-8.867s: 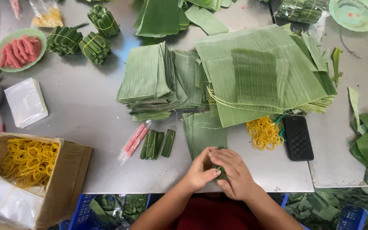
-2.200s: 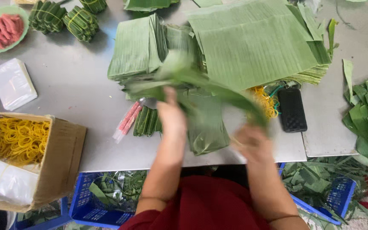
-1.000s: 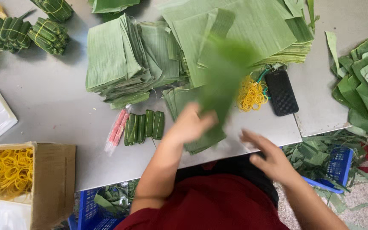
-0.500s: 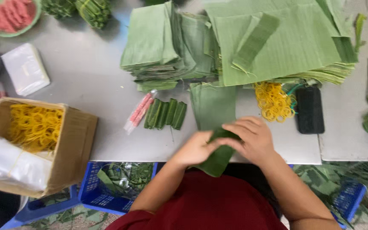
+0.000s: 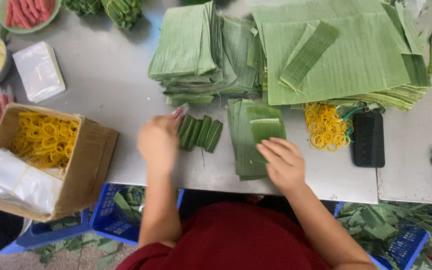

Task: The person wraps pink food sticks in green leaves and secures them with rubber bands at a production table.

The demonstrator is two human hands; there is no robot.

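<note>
My left hand point(image 5: 158, 141) is blurred and curls over a thin pink sausage stick point(image 5: 182, 109), of which only the tip shows past my fingers. Just to its right lie several short folded green leaf strips point(image 5: 202, 133). My right hand point(image 5: 282, 161) rests flat, fingers apart, on a small stack of cut banana leaf pieces point(image 5: 250, 131) near the table's front edge. The top piece of that stack is a folded leaf.
Big stacks of banana leaves point(image 5: 336, 55) and smaller squares point(image 5: 191, 45) fill the back. Loose yellow rubber bands point(image 5: 323, 125) and a black phone point(image 5: 368, 138) lie to the right. A cardboard box of rubber bands point(image 5: 46, 145) stands on the left. Blue crates point(image 5: 111, 220) sit under the table.
The long leaf I was swinging now lies folded on the small stack. My left hand has moved left off the stack to the pink stick; my right hand stays on the leaves.
</note>
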